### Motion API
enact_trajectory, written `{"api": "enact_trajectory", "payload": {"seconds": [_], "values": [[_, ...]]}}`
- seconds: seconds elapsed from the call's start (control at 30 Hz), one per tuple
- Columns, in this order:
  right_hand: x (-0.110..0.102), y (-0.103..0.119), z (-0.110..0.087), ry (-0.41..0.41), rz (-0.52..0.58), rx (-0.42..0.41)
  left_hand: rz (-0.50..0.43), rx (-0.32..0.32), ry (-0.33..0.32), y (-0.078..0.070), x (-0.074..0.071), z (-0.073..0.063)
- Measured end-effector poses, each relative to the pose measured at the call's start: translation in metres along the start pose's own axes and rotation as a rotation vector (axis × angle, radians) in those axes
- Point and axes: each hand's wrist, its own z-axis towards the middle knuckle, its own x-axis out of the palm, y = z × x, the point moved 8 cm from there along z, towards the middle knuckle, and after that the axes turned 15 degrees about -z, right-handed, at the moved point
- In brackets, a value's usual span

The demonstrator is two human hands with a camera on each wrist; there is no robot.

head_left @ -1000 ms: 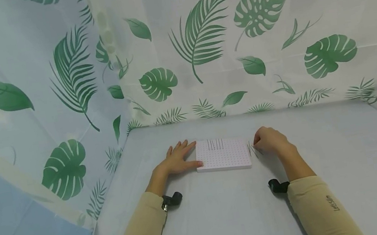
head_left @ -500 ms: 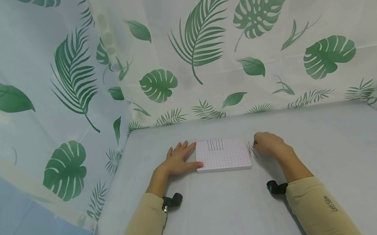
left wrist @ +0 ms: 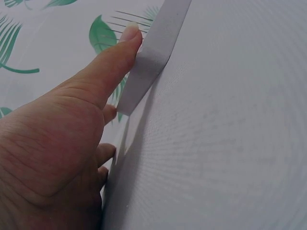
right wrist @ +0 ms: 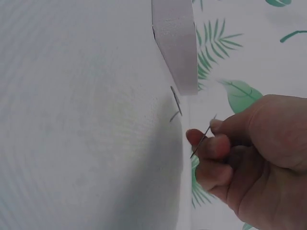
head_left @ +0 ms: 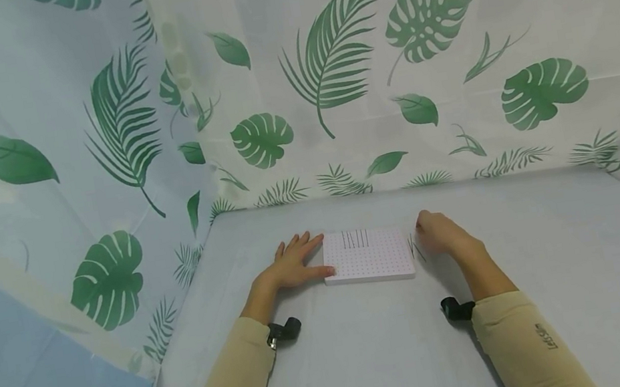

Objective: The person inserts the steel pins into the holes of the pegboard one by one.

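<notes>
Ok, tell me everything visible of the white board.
The white board is a rectangular slab lying flat on the table, its top dotted in regular rows. Several thin dark pins stick up near its far edge, left of centre. The left grip touches its left end with thumb and finger. Material unclear.

We look forward and down from the head; from the wrists, close along left hand (left wrist: 60, 139) and right hand (right wrist: 264, 160); all share the white board (head_left: 369, 262)
</notes>
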Motion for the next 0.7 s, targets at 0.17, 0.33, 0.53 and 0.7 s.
{"api": "enact_trajectory", "payload": {"seconds": [0.17, 0.33, 0.53, 0.7], "values": [[-0.009, 0.002, 0.001, -0.106, 0.078, 0.002, 0.008, -0.004, -0.003, 0.002, 0.001, 0.001], [-0.013, 0.003, 0.002, -0.161, 0.169, 0.003, 0.011, -0.003, -0.010, 0.002, 0.001, 0.001], [-0.017, 0.005, 0.002, -0.224, 0.194, -0.005, 0.007, -0.003, -0.009, 0.001, 0.000, 0.000], [-0.023, 0.013, 0.001, -0.277, 0.209, -0.035, 0.001, 0.000, -0.010, -0.001, -0.001, -0.001]]}}
